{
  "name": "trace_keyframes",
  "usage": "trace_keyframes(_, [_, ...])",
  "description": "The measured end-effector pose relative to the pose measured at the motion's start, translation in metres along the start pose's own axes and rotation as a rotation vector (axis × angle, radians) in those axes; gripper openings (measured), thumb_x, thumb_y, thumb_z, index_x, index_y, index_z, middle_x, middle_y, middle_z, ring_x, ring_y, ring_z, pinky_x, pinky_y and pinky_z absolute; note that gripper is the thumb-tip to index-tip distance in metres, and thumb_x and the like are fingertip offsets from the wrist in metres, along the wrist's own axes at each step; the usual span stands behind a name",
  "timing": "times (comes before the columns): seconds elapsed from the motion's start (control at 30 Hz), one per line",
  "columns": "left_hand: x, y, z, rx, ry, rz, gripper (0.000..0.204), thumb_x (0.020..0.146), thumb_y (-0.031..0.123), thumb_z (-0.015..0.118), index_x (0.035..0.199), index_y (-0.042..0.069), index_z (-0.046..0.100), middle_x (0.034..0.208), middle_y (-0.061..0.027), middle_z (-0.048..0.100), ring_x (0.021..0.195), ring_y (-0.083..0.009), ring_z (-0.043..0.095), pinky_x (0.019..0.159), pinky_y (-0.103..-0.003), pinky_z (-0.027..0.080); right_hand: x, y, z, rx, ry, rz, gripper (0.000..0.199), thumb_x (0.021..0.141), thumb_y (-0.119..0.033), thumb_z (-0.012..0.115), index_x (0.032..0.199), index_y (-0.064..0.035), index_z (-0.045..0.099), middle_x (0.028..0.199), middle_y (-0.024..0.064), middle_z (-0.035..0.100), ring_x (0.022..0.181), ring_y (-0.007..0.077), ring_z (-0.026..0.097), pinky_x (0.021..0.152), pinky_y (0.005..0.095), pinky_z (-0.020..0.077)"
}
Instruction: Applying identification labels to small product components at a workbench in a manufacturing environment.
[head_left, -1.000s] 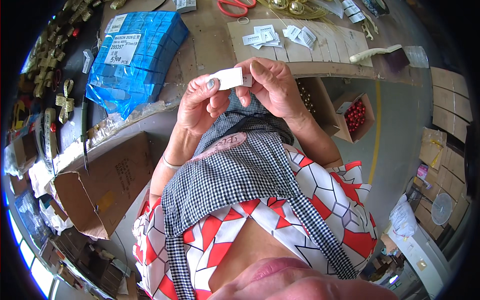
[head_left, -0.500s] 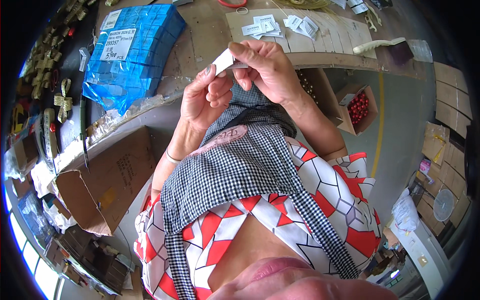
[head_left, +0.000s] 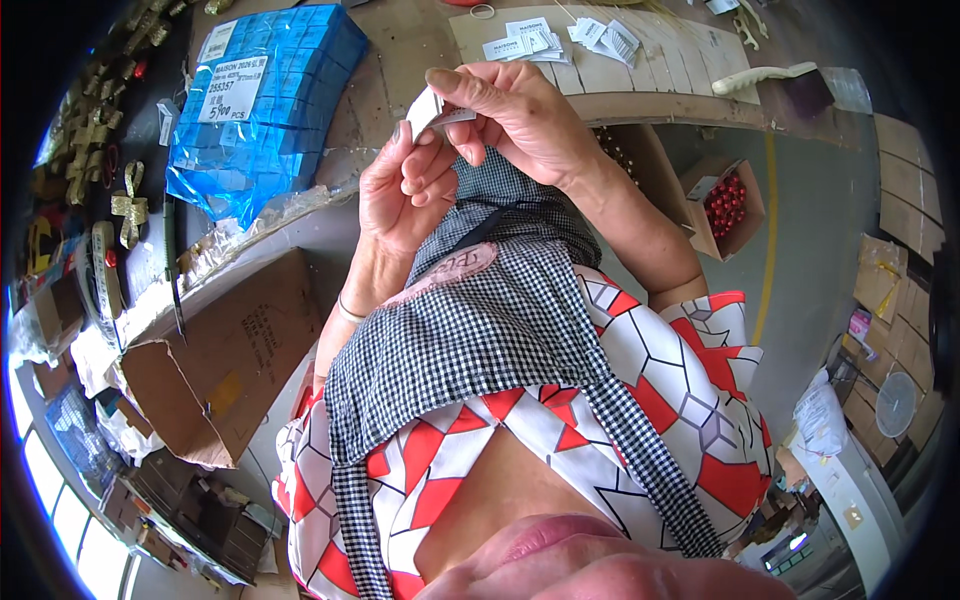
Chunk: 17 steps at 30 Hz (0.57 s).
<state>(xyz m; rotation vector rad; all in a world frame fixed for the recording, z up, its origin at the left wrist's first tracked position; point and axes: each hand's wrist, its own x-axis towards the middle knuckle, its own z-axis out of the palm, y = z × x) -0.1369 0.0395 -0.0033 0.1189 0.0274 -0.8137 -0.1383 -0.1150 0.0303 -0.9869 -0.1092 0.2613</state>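
Observation:
Between my two hands, above the table's near edge, is a small stack of white paper tags [head_left: 424, 112]. My left hand [head_left: 400, 185] pinches its lower left side between thumb and curled fingers. From the upper right, my right hand [head_left: 510, 112] closes on the same tags, its thumb across the top and fingertips beneath. One printed tag stands a little apart from the others near the right fingers. Beyond my hands, more printed tags [head_left: 524, 42] lie in a loose spread, with another small pile of tags [head_left: 606, 42] beside them.
A blue plastic-wrapped pack [head_left: 262, 110] stands on the table [head_left: 390, 60] to the left. Gold glitter bows [head_left: 130, 205] lie at far left. A brush [head_left: 765, 76] rests at the right. Below are an open carton [head_left: 225, 360] and a box of red balls [head_left: 725, 208].
Both hands have moved slightly up and left with the tags. A printed tag now shows more openly at the right fingers.

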Motion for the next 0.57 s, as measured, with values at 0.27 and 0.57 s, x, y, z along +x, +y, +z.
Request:
trace_keyframes(0.27, [-0.0021,0.0,0.0,0.198,0.064,0.019,0.025,0.091,0.023,0.045,0.082,0.0,0.047,0.053,0.0017,0.043,0.043,-0.003,0.036,0.038,-0.016,0.031,-0.0083,-0.0027,-0.0006,0.002,-0.005,0.021,0.029,0.085,-0.029,0.056,0.079,0.0,0.058,0.058,0.0044,0.053,0.047,0.0096,0.05,0.044,0.0197,0.0408])
trace_keyframes(0.57, [-0.004,0.0007,0.0018,0.246,0.041,0.013,0.024,0.09,0.025,0.047,0.085,0.001,0.046,0.053,0.0017,0.044,0.044,-0.0034,0.037,0.038,-0.016,0.031,-0.0106,-0.0029,-0.0005,0.052,-0.051,0.007,0.03,0.085,-0.03,0.057,0.075,-0.0013,0.059,0.061,0.0063,0.057,0.048,0.01,0.054,0.045,0.0196,0.0431])
